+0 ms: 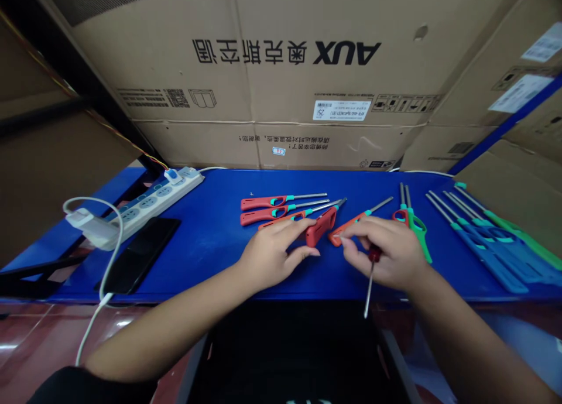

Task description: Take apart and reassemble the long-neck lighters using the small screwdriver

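Observation:
My right hand [377, 254] grips a small screwdriver [370, 281] with a dark red handle and a thin steel shaft pointing down toward me. Its fingertips touch the orange-red body of a utility lighter [351, 227] lying on the blue table [211, 257]. My left hand [276, 254] rests its fingertips on a red lighter [290, 216], with the thumb apart. Beside that hand lies a loose red lighter casing piece [320, 227]. Two more red lighters [281, 208] lie side by side farther back. A green lighter [415, 228] lies just beyond my right hand.
Several blue lighters [487, 246] and a long green one [509, 222] lie at the right. A white power strip [149, 205], a black phone [140, 254] and a white cable [105, 263] are at the left. Cardboard boxes [307, 82] stand behind the table.

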Demonstrator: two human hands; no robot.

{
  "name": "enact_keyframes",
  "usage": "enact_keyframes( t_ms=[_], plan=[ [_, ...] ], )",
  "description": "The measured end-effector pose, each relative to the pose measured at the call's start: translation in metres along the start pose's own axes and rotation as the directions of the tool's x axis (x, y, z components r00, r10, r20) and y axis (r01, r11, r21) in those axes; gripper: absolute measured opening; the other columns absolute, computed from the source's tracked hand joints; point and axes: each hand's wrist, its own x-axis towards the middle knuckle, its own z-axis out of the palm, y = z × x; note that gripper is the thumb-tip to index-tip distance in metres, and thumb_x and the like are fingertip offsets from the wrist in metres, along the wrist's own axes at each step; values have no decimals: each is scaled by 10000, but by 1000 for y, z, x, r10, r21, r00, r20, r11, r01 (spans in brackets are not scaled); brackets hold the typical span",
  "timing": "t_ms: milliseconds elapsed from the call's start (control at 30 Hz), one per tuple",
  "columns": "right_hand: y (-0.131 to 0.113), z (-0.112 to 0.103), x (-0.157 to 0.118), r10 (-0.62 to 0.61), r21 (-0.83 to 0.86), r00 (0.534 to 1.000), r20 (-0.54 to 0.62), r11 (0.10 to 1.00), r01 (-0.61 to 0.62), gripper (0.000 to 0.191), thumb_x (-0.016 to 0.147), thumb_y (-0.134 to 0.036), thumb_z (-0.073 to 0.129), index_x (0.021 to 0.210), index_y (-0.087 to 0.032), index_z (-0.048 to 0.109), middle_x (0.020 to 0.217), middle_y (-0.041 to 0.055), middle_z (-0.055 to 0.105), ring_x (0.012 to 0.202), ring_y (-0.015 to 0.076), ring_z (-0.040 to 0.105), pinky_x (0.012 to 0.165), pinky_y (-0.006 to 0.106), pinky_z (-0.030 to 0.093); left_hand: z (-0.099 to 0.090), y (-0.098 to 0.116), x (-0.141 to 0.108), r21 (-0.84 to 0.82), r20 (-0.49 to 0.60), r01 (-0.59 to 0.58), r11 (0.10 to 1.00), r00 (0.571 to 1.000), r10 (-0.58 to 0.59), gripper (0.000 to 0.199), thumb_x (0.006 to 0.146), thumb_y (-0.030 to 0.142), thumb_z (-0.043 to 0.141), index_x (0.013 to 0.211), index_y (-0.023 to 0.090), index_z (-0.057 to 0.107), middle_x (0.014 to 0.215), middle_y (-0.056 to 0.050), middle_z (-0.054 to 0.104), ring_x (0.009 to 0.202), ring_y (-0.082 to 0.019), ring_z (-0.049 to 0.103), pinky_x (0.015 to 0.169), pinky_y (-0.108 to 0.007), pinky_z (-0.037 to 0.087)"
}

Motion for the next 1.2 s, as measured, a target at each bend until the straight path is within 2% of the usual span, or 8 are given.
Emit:
enact_keyframes(
  t_ms=[100, 200, 333, 467, 733, 867, 1000, 1200],
  plan=[
    [19, 12, 33, 169, 46, 982, 82, 984, -173, 55, 821, -213, 608, 817, -205, 662, 597, -38, 542, 535, 102, 485, 556, 248, 394, -8, -4, -22, -21, 20, 193, 981, 981, -193, 468, 858, 399, 734, 1257, 184, 617, 1015, -61, 749, 879, -174, 729, 846, -300, 605],
    [40, 50, 80, 395, 17, 836, 380, 901, -433, 115, 809, -230, 610, 872, -173, 688, 668, -24, 592, 602, 103, 514, 581, 247, 387, -11, -12, -46, -5, 49, 332, 943, 942, -332, 427, 887, 366, 709, 1264, 184, 628, 989, -60, 748, 848, -173, 721, 837, -307, 601],
    [52, 121, 137, 385, -24, 692, 610, 883, -470, 138, 850, -270, 664, 871, -141, 711, 742, 0, 664, 679, 118, 598, 621, 236, 462, -12, -21, -62, 63, 169, 434, 899, 883, -438, 411, 891, 379, 699, 1251, 188, 645, 1068, -83, 723, 951, -208, 696, 895, -350, 576],
    [48, 175, 169, 392, -112, 555, 734, 876, -470, 334, 945, -388, 621, 1186, -157, 632, 1187, 75, 650, 990, 207, 651, 832, 396, 569, -12, -23, -64, 126, 204, 452, 883, 859, -469, 393, 894, 374, 683, 1242, 193, 656, 1090, -99, 680, 1013, -243, 638, 914, -395, 546],
    [51, 218, 188, 416, -209, 456, 787, 875, -438, 376, 950, -383, 616, 1256, -165, 600, 1264, 96, 617, 1071, 231, 634, 895, 438, 555, -10, -20, -62, 133, 213, 507, 852, 825, -524, 367, 901, 346, 648, 1229, 180, 660, 1053, -97, 641, 1006, -250, 588, 903, -392, 524],
    [51, 223, 189, 427, -220, 458, 780, 872, -438, 379, 949, -379, 618, 1259, -163, 597, 1262, 101, 617, 1066, 228, 635, 892, 437, 557, -9, -21, -63, 134, 212, 508, 851, 824, -526, 362, 904, 347, 642, 1228, 187, 657, 1049, -92, 637, 1001, -245, 585, 903, -390, 520],
    [48, 208, 186, 408, -174, 541, 735, 885, -431, 369, 951, -394, 613, 1239, -164, 607, 1246, 86, 624, 1055, 230, 638, 883, 435, 561, -9, -22, -64, 163, 188, 495, 854, 834, -519, 370, 905, 325, 633, 1241, 171, 649, 1038, -92, 638, 989, -236, 592, 904, -378, 524],
    [77, 109, 143, 412, -154, 727, 550, 905, -397, 244, 918, -374, 577, 993, -176, 698, 943, 59, 713, 833, 174, 626, 746, 290, 461, -13, -24, -62, 311, 183, 453, 836, 834, -520, 363, 913, 314, 599, 1234, 153, 649, 1026, -105, 645, 979, -256, 603, 900, -406, 534]
  ],
)
